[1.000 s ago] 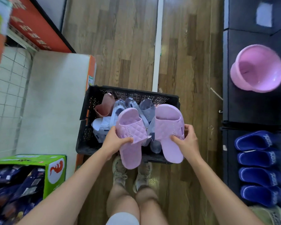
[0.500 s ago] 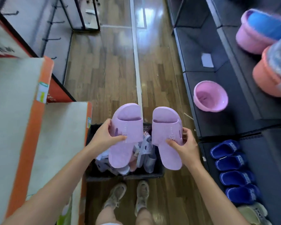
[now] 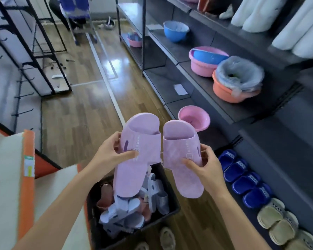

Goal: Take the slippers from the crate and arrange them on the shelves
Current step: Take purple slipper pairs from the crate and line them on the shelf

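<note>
The left hand [image 3: 114, 154] closes its grip on one lilac slipper [image 3: 130, 175] at the strap, and the right hand [image 3: 204, 165] grips the other lilac slipper [image 3: 184, 181] likewise, both above the black crate [image 3: 93, 219]. They look light, bendy foam, and the strap seems the surest hold.

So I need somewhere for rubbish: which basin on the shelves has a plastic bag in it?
The orange basin, beside the pink basin holding a blue basin; it is the only orange one.

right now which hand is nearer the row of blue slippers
Right. The right hand, gripping the right pink slipper, is close beside the blue slippers; the left hand, gripping the left pink slipper, is farther off.
</note>
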The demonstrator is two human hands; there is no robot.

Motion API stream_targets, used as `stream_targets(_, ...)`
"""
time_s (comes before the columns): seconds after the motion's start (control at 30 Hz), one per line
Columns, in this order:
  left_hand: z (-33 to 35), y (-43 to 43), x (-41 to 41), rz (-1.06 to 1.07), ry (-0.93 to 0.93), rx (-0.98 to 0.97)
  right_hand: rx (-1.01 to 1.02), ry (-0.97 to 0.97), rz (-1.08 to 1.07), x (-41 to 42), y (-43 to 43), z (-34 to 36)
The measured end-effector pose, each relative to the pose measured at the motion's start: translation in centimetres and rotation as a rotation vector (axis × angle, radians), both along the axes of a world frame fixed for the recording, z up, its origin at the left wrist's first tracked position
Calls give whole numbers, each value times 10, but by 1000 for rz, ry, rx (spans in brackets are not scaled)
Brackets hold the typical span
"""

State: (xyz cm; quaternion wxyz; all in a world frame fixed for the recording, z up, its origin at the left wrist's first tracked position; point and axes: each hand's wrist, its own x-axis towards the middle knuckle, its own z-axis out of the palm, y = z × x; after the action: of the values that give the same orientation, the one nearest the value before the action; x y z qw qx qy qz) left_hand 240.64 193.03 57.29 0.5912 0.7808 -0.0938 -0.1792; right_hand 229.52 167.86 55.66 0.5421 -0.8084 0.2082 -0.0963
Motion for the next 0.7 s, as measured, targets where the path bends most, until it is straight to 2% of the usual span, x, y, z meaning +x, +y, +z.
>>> stream_targets(0.2,32,-55,-22,-259,-55,-89,-115,-64,-169,-67,-25,39)
stream_targets(0.43,66,-142,-63,-507,-137,-92,-165,-94,-418,-162,-73,71)
stream_targets(0.7,95,-271,-159,-769,-208,-96,-199,-115,-688,-299,-141,103)
